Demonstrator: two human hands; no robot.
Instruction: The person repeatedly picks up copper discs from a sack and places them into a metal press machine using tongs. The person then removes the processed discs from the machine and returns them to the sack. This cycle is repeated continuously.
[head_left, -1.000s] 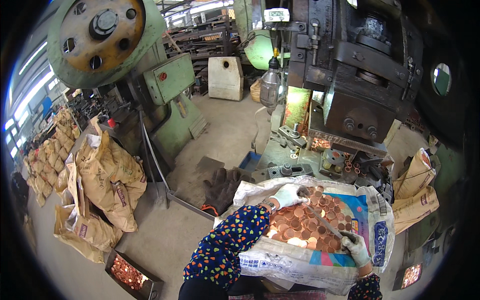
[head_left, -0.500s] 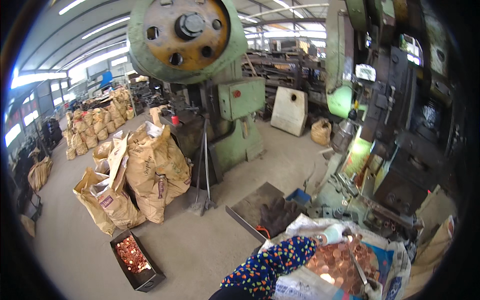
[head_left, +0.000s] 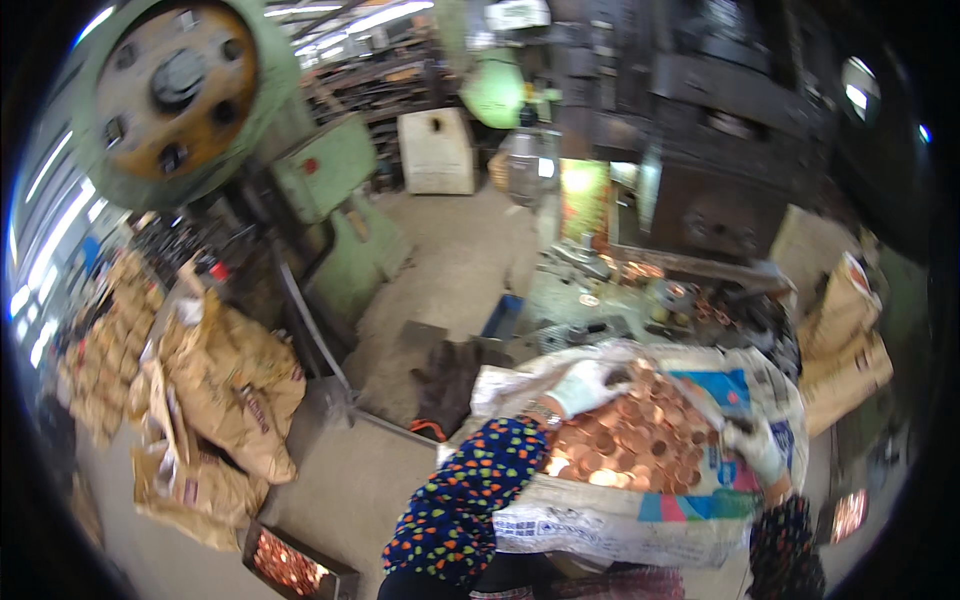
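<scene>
A heap of round copper discs [head_left: 635, 430] lies on a white printed woven sack [head_left: 600, 515] in front of me. My left hand [head_left: 588, 388], in a white glove with dirty fingertips, rests at the heap's far left edge. Its fingers are curled, and what they hold, if anything, is hidden. My right hand [head_left: 760, 450], also gloved, is at the right side of the heap, closed on a long thin metal tool [head_left: 703, 408] that slants up-left over the discs. The tool is blurred; its exact kind does not show.
Beyond the sack stands a press [head_left: 720, 150] with loose metal parts on its bed. Left are a dark glove [head_left: 447, 380], a blue tray [head_left: 503, 316], paper sacks [head_left: 235, 375], a box of copper pieces [head_left: 290, 565] and a green flywheel machine [head_left: 280, 80]. More paper sacks [head_left: 845, 340] stand right.
My view has swung right and down, so the sack and both hands sit nearer the middle. My right hand and forearm have come fully into view, the metal tool still in that hand.
</scene>
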